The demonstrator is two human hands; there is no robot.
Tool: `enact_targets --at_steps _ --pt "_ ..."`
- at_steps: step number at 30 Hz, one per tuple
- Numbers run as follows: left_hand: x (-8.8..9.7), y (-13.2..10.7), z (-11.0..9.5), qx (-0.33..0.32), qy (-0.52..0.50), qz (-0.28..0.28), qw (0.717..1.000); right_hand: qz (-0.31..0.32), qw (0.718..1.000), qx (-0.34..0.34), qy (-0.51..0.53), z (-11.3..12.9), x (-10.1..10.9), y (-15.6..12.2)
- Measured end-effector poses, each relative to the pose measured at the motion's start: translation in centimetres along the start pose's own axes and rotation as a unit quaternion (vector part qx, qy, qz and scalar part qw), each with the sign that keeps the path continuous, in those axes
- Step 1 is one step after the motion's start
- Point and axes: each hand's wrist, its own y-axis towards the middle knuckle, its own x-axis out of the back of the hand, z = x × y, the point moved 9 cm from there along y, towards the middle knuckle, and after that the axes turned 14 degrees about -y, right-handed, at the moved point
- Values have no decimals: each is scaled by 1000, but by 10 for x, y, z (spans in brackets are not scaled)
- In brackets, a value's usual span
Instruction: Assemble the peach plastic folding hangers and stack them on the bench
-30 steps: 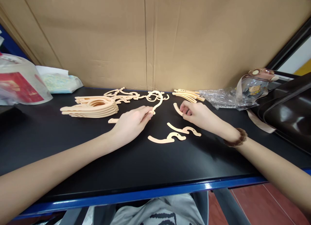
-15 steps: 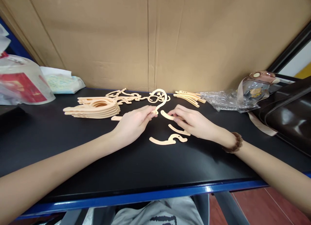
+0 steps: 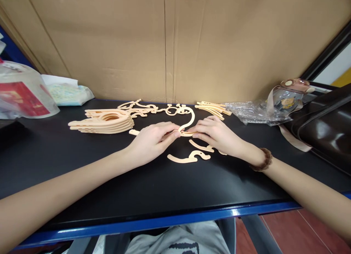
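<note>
My left hand [image 3: 153, 142] is closed on a peach plastic hanger hook piece [image 3: 189, 118]; its hook curves up to the right, and an arm end sticks out left of the hand. Between thumb and fingers, my right hand [image 3: 219, 135] pinches a curved hanger arm [image 3: 189, 133]. The arm's left end meets the base of the hook at my left fingertips; whether the two are joined I cannot tell. Just below lie a loose curved piece [image 3: 201, 146], partly behind my right hand, and a loose hanger arm with a notch [image 3: 186, 159].
A stack of folded hangers [image 3: 106, 122] sits at left. Behind are loose hook pieces [image 3: 142, 108] and a pile of straight-looking arms [image 3: 214, 108]. Clear plastic wrap [image 3: 246, 114], a bottle [image 3: 289, 94] and a dark bag [image 3: 326, 126] stand right; a tissue pack [image 3: 68, 93] lies back left.
My right hand has brought the curved arm left against the hook's base. The hook has tilted to the right in my left hand.
</note>
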Motion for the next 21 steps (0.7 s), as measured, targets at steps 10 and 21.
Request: enact_targets --at_steps 10,21 --pt "-8 3 17 58 -139 33 988 -24 999 33 -15 3 3 -2" --pt "-11 4 13 73 -185 64 978 -50 996 45 -62 10 7 -3"
